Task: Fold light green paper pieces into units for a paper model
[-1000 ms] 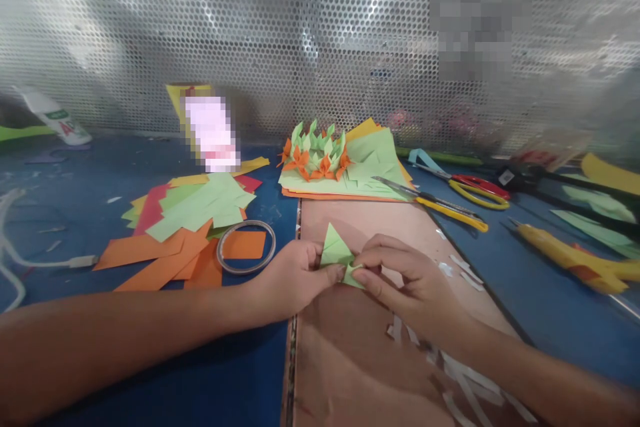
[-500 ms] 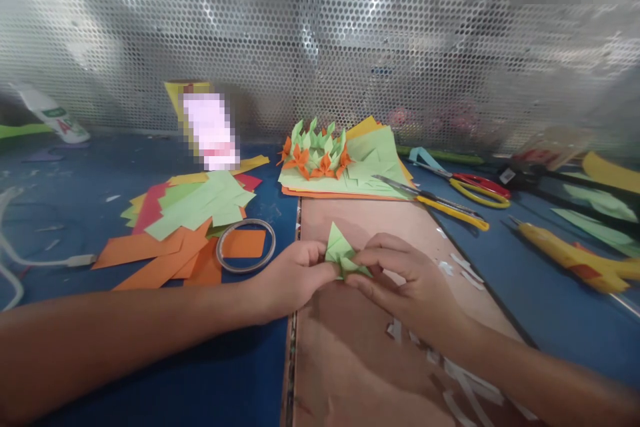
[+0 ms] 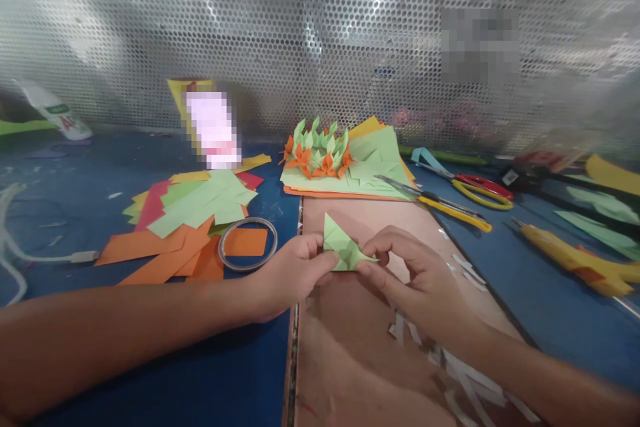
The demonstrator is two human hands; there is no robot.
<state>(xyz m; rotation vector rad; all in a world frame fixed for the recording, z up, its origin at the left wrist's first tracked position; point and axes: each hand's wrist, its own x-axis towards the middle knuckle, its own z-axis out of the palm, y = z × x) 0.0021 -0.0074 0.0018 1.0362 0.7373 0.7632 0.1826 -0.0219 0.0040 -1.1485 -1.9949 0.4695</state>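
A small folded piece of light green paper (image 3: 341, 245) with a pointed top is held between both hands above the brown board (image 3: 345, 360). My left hand (image 3: 295, 270) pinches its left side with thumb and fingers. On the other side, my right hand (image 3: 407, 270) grips the lower right corner between thumb and fingertips. Behind the hands, a ring of folded green and orange paper pieces (image 3: 320, 150) rests on a stack of coloured sheets (image 3: 380, 153). A roll of tape (image 3: 223, 250) lies left of my left hand.
Orange paper strips (image 3: 150, 247) and green sheets (image 3: 205, 203) are piled at left, near a white cable (image 3: 55, 255) and a blurred phone (image 3: 213, 130). At right lie a cutter knife (image 3: 455, 213), scissors (image 3: 483, 190) and a yellow glue gun (image 3: 570, 257). White scraps (image 3: 465, 373) litter the board.
The green paper's right part, earlier folded in under my right fingers, now spreads out more to the right. My right hand has shifted slightly right with its corner.
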